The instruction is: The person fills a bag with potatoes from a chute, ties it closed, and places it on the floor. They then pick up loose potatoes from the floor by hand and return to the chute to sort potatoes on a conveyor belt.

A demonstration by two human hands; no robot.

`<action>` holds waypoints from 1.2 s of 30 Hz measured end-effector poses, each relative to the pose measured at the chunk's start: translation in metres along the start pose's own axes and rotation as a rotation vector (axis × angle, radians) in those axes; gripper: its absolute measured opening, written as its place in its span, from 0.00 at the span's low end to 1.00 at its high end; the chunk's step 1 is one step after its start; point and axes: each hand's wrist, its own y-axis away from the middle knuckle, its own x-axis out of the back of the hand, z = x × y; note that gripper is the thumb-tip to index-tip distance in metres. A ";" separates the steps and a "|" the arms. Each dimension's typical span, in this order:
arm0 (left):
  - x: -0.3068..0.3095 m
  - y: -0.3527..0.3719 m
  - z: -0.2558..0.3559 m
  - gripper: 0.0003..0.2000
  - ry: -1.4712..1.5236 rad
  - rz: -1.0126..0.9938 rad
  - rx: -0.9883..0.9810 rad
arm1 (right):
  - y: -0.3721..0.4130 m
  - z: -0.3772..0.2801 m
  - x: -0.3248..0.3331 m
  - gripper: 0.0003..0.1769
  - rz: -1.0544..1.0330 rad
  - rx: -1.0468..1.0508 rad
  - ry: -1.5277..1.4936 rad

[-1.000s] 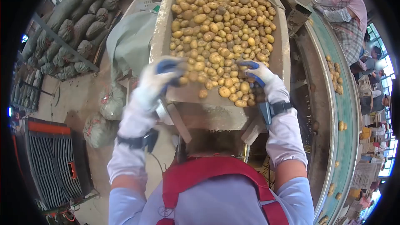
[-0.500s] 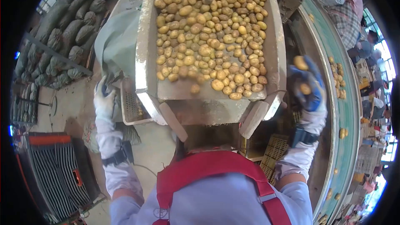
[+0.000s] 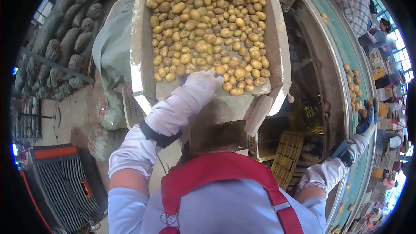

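Observation:
Many potatoes lie in a sloping metal tray in front of me. At its near edge my left hand, in a white glove with some blue showing, reaches onto the lowest potatoes, back upward. Its fingers are mostly hidden, so what lies under them cannot be seen. Stretched out to the right, my right hand, gloved in white and blue, is over the green conveyor belt. Its fingers are bent around potatoes, just below a cluster of other potatoes on the belt.
A metal rail runs along the belt's near side. Yellow crates stand below the tray on the right. To the left are full sacks, a green cloth and a ribbed machine. Other people are beyond the belt.
My left hand has swung from beside the tray to its near edge. My right hand has carried potatoes rightward and down to the belt. The tray appears slightly further left in view.

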 end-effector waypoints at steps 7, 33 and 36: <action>-0.009 -0.010 0.000 0.14 -0.087 -0.020 0.010 | -0.071 0.082 0.066 0.23 0.173 -0.046 0.514; -0.012 0.073 0.009 0.21 0.663 0.181 -0.038 | 0.175 0.020 -0.351 0.29 -1.017 0.956 0.828; 0.000 0.084 -0.023 0.22 0.462 0.397 0.152 | 0.202 0.013 -0.312 0.34 -1.145 0.878 0.708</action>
